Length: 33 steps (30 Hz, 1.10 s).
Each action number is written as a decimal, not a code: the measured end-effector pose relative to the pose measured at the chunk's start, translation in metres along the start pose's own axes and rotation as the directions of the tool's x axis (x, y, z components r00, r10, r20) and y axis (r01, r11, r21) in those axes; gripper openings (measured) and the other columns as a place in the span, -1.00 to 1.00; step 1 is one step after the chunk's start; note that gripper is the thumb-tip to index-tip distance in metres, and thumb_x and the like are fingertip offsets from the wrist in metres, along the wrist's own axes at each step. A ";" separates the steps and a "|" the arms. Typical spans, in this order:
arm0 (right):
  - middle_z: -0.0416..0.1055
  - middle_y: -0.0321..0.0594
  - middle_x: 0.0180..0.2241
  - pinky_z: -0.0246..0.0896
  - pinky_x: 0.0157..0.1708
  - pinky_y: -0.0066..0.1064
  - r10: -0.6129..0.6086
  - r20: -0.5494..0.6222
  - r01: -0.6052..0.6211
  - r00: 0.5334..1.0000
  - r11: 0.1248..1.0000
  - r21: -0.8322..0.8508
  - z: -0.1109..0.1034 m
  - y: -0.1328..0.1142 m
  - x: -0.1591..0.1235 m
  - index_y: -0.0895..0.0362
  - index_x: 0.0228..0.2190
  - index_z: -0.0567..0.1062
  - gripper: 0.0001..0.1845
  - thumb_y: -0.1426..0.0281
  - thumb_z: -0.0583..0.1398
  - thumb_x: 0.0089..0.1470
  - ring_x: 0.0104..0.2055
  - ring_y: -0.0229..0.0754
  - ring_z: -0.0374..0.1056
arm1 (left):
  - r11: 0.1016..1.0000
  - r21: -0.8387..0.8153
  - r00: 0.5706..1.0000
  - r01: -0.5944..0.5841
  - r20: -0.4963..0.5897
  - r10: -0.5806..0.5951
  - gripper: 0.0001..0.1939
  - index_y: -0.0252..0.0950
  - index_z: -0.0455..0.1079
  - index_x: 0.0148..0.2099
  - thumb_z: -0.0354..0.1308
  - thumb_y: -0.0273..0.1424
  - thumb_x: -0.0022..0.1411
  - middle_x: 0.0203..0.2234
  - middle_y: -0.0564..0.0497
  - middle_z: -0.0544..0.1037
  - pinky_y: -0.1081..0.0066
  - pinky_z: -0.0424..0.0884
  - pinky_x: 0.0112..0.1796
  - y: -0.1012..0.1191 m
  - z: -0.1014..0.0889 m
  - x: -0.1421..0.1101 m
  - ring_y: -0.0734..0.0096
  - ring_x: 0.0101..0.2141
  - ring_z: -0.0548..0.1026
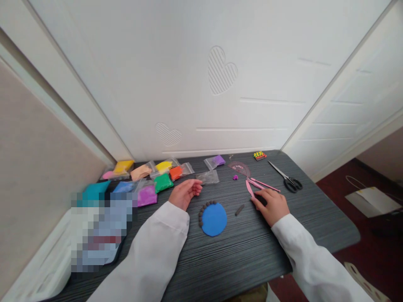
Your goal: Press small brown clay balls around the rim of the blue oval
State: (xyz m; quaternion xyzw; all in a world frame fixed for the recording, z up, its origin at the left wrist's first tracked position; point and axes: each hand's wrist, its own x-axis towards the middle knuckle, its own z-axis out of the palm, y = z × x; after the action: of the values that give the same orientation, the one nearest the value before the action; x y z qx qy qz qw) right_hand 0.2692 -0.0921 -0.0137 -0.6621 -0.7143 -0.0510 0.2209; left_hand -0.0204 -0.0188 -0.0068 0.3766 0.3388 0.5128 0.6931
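Note:
A flat blue clay disc (214, 219) lies on the dark table, with several small dark grey clay balls (201, 212) along its upper left edge. Just above it, my left hand (185, 194) is loosely curled with nothing in it, near an empty-looking clear bag (208, 177). At the right, my right hand (270, 205) pinches the end of a pink plastic modelling knife (249, 188) between thumb and fingers. More pink tools (266, 185) lie just beyond that hand. A short dark grey clay roll (239, 210) rests between the disc and my right hand.
Bags of coloured clay, including a green one (163, 183) and a purple one (147, 196), line the left rear. Black-handled scissors (292, 183), a clear protractor (239, 168), a purple clay bit (235, 177) and a small colourful piece (260, 155) lie right. A white wall panel (189, 84) stands behind.

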 end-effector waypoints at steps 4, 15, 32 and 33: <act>0.39 -0.23 -0.39 0.16 -0.34 -0.40 0.001 0.093 -0.004 0.996 0.999 0.033 0.000 0.007 0.008 0.08 -0.43 0.45 -0.80 0.30 0.06 -0.03 -0.33 -0.22 0.31 | 1.000 0.005 1.000 0.002 0.003 -0.002 -0.77 -0.42 0.44 -0.37 0.13 -0.34 -0.04 -0.56 -0.05 0.48 0.49 0.28 -0.46 0.000 0.000 -0.001 0.49 -0.50 0.39; 0.38 -0.26 -0.51 0.19 -0.51 -0.46 0.002 0.101 -0.012 0.995 0.995 0.102 -0.012 -0.026 -0.038 0.16 -0.27 0.24 -0.80 0.41 -0.10 0.08 -0.53 -0.26 0.33 | 1.000 0.021 1.000 -0.006 -0.007 0.007 -0.79 -0.43 0.43 -0.37 0.14 -0.37 -0.05 -0.56 -0.06 0.49 0.49 0.28 -0.47 0.001 0.002 -0.002 0.49 -0.51 0.40; 0.45 -0.26 -0.30 0.25 -0.31 -0.49 -0.238 0.200 0.215 0.950 0.968 0.128 -0.017 -0.040 -0.045 0.09 -0.16 0.34 -0.70 0.43 -0.04 0.07 -0.31 -0.29 0.38 | 0.998 0.053 1.000 -0.017 -0.011 0.018 -0.80 -0.42 0.43 -0.38 0.12 -0.37 -0.05 -0.57 -0.04 0.47 0.49 0.27 -0.46 0.001 0.005 -0.003 0.49 -0.51 0.39; 0.45 -0.26 -0.30 0.25 -0.31 -0.49 -0.242 0.201 0.221 0.949 0.968 0.123 -0.017 -0.040 -0.045 0.09 -0.16 0.34 -0.70 0.43 -0.04 0.07 -0.32 -0.29 0.38 | 0.998 0.056 1.000 -0.019 -0.012 0.020 -0.80 -0.42 0.43 -0.38 0.12 -0.37 -0.05 -0.57 -0.04 0.47 0.49 0.27 -0.47 0.001 0.005 -0.003 0.49 -0.51 0.39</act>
State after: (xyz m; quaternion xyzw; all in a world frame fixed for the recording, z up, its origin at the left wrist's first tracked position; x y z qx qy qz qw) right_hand 0.2362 -0.1443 -0.0070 -0.5635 -0.8084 0.0305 0.1674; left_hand -0.0172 -0.0223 -0.0034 0.3958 0.3537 0.5123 0.6751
